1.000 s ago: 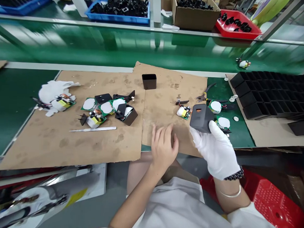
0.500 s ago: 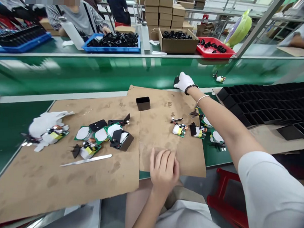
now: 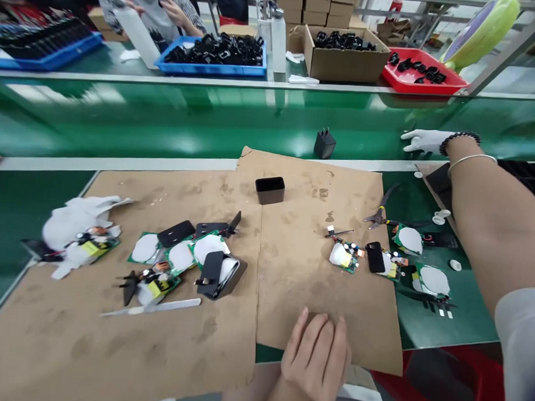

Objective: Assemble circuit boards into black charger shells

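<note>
My right hand, in a white glove, reaches over the green belt at the far right. Its fingers are stretched and parted, with nothing visibly held; what lies beneath it is mostly hidden. Left of it a black plug adapter stands on the belt, prongs up. My left hand is bare and rests near the front edge of the cardboard, fingers loosely bent, holding nothing. A black empty case stands on the cardboard. Circuit boards with white pads and yellow parts lie right of centre.
White tweezers, several circuit boards and a white glove lie on the left cardboard. Pliers lie at right beside black cases. Across the belt stand a blue tray, a cardboard box and a red tray; a person sits behind.
My right hand has let go of the black adapter, leaving it on the belt, and moved right. My left hand stays near the cardboard's front edge. The view has shifted.
</note>
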Motion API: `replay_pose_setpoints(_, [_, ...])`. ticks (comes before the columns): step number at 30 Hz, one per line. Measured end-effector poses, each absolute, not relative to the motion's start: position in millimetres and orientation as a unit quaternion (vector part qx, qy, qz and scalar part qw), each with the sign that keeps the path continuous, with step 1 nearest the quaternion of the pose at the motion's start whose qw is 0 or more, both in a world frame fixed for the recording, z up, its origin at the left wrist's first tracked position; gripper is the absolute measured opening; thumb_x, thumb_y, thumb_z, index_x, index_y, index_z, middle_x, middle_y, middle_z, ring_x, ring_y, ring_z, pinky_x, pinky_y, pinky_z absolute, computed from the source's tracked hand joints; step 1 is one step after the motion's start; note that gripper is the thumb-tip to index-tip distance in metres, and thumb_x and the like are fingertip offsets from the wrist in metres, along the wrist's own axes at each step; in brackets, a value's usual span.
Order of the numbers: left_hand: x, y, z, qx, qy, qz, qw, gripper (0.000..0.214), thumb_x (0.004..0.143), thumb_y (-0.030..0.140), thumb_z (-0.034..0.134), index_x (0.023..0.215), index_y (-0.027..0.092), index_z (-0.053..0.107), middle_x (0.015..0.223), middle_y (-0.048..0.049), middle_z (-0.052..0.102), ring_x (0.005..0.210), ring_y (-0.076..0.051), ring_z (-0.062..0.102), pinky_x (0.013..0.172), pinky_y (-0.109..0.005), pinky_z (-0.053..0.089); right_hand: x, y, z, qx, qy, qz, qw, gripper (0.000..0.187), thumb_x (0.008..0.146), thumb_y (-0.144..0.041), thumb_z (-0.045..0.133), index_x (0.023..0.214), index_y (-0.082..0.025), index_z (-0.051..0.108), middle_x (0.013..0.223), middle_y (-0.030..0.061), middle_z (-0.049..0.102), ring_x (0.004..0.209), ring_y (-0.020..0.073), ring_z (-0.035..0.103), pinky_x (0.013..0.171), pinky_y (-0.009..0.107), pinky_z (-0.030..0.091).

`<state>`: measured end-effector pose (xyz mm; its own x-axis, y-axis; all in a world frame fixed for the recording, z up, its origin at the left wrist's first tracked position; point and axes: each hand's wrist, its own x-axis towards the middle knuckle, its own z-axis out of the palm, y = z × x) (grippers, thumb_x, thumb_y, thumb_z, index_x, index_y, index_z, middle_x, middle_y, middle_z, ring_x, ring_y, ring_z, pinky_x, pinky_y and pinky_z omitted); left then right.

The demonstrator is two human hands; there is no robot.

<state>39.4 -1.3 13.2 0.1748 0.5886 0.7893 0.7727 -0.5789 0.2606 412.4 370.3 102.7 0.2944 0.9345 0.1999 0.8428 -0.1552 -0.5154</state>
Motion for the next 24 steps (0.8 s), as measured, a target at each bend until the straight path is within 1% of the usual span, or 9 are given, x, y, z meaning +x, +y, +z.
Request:
replay_pose_setpoints(3, [43, 1, 11, -0.75, -0.456, -0.468, 0.106, 0.024, 0.079, 0.006, 0.054, 0.092, 0.014, 0.073, 0.069, -0.0017, 0.074, 0.07, -0.016, 0.073, 0.095, -0.032, 0.06, 409, 368, 102, -0.784, -0.578, 0.123, 0.189, 0.033, 0.09, -0.014, 0.063, 0.057, -0.007, 0.065, 0.072, 0.0, 0.075, 0.077, 0.0108, 0.075, 0.077, 0.023, 0.056])
replay_pose_setpoints(5, [44, 1, 11, -0.747, -0.457, -0.473, 0.102, 0.023, 0.08, 0.006, 0.054, 0.094, 0.014, 0.071, 0.071, -0.0024, 0.074, 0.072, -0.017, 0.072, 0.093, -0.033, 0.06, 403, 360, 106, -0.786, -0.58, 0.133, 0.17, 0.036, 0.093, -0.013, 0.061, 0.057, -0.009, 0.062, 0.062, -0.0038, 0.068, 0.064, 0.0085, 0.071, 0.069, 0.021, 0.057])
replay_pose_setpoints(9, [39, 2, 25, -0.755, -0.469, -0.454, -0.054, 0.019, 0.086, 0.008, 0.052, 0.09, 0.019, 0.068, 0.077, -0.0031, 0.073, 0.078, -0.019, 0.07, 0.087, -0.036, 0.061, 381, 333, 121, -0.751, -0.61, 0.138, 0.21, 0.022, 0.084, -0.015, 0.065, 0.063, -0.008, 0.065, 0.058, -0.0003, 0.068, 0.042, 0.0013, 0.052, 0.057, 0.024, 0.045])
replay_pose_setpoints(11, [30, 9, 38, -0.761, -0.456, -0.431, -0.163, 0.016, 0.089, 0.01, 0.053, 0.088, 0.02, 0.066, 0.082, -0.0036, 0.073, 0.082, -0.019, 0.069, 0.082, -0.033, 0.061, 364, 308, 133, -0.716, -0.643, 0.136, 0.236, 0.01, 0.081, -0.015, 0.066, 0.08, -0.007, 0.071, 0.065, 0.0014, 0.072, 0.046, 0.0005, 0.053, 0.058, 0.024, 0.044])
replay_pose_setpoints(12, [25, 16, 47, -0.775, -0.436, -0.415, -0.194, 0.014, 0.09, 0.012, 0.054, 0.091, 0.02, 0.066, 0.087, -0.0044, 0.074, 0.086, -0.019, 0.07, 0.082, -0.032, 0.06, 354, 290, 140, -0.696, -0.662, 0.136, 0.241, 0.013, 0.081, -0.015, 0.066, 0.088, -0.007, 0.073, 0.068, 0.0008, 0.073, 0.05, 0.0005, 0.055, 0.06, 0.024, 0.044])
replay_pose_setpoints(16, [-1, 74, 85, -0.828, -0.418, -0.351, -0.131, 0.02, 0.092, 0.014, 0.054, 0.107, 0.017, 0.066, 0.11, -0.0107, 0.071, 0.108, -0.024, 0.067, 0.097, -0.037, 0.056, 304, 183, 160, -0.596, -0.76, 0.125, 0.227, 0.023, 0.08, -0.022, 0.077, 0.102, -0.02, 0.076, 0.079, -0.0032, 0.073, 0.069, 0.0081, 0.062, 0.072, 0.025, 0.048])
replay_pose_setpoints(19, [-15, 138, 111, -0.827, -0.498, -0.257, -0.043, 0.053, 0.085, 0.013, 0.062, 0.137, 0.011, 0.051, 0.145, -0.0199, 0.054, 0.139, -0.032, 0.049, 0.118, -0.047, 0.04, 262, 91, 156, -0.391, -0.911, 0.01, 0.134, 0.015, 0.094, -0.03, 0.065, 0.106, -0.023, 0.073, 0.102, 0.0058, 0.073, 0.092, 0.0206, 0.063, 0.082, 0.035, 0.048])
replay_pose_setpoints(22, [-21, 191, 121, -0.799, -0.586, -0.125, -0.041, 0.088, 0.074, 0.021, 0.08, 0.15, 0.01, 0.036, 0.16, -0.0266, 0.034, 0.154, -0.042, 0.025, 0.125, -0.061, 0.019, 230, 34, 132, -0.332, -0.941, -0.064, -0.006, 0.015, 0.099, -0.023, 0.055, 0.098, -0.02, 0.07, 0.098, 0.0111, 0.068, 0.09, 0.0229, 0.059, 0.076, 0.034, 0.039])
replay_pose_setpoints(24, [-22, 209, 121, -0.774, -0.626, -0.061, -0.076, 0.077, 0.073, 0.023, 0.081, 0.142, 0.013, 0.047, 0.152, -0.0244, 0.048, 0.147, -0.043, 0.037, 0.121, -0.063, 0.026, 219, 21, 116, -0.352, -0.93, -0.068, -0.073, 0.015, 0.099, -0.025, 0.054, 0.098, -0.019, 0.069, 0.096, 0.0112, 0.066, 0.086, 0.0225, 0.059, 0.07, 0.032, 0.034])
